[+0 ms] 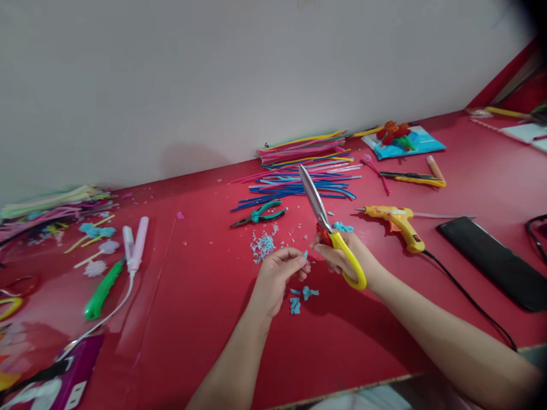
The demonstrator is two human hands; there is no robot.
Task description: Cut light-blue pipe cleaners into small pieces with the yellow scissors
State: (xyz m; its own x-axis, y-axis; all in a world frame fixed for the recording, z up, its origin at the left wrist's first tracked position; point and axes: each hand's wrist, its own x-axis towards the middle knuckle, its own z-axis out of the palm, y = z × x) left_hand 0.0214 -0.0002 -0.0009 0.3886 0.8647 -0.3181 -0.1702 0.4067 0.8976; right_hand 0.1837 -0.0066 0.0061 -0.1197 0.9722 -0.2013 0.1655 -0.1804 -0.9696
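My left hand (pixel 287 270) pinches a small light-blue pipe cleaner piece (pixel 305 254) between thumb and fingertips. My right hand (pixel 337 253) is closed on yellow-handled scissors (pixel 316 199), whose blades point up and away from me. Just below my hands lie several cut blue pieces (pixel 295 305) and a twisted blue bit (pixel 309 293). Light-blue fluff clippings (pixel 262 246) are scattered beyond my left hand. Behind my right hand, a small bunch of blue pieces (pixel 343 227) shows in part.
Pliers (pixel 258 215) lie near colored pipe cleaners (pixel 303 185) by the wall. To the right are a yellow glue gun (pixel 395 219) with its cord and a black phone-like case (pixel 491 262). On the left are a pink hair-straightener-like tool (pixel 137 245) and a green-handled cutter (pixel 103 289).
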